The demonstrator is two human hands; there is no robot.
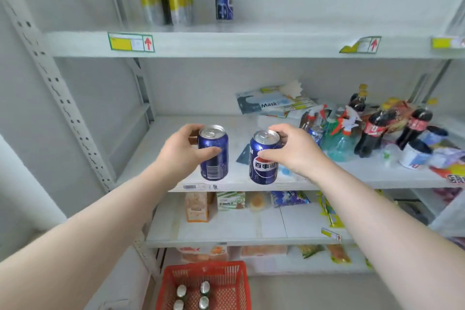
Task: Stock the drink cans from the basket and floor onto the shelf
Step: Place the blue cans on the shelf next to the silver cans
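The middle shelf (pixel 236 128) ends in a front lip just under both hands. Let go this far forward, a can could tip off it toward the red basket (pixel 203 265) well below the wrists, where 4 more drink tops show. Cola bottles (pixel 372 131) crowd just right of the right hand (pixel 297 151); a sideways swing could topple them. That hand grips 1 blue can (pixel 264 158), and the left hand (pixel 181 151) grips a 2nd can (pixel 214 156), both upright; seated or hovering, I cannot tell. Bare shelf lies beyond the knuckles and left of the left hand.
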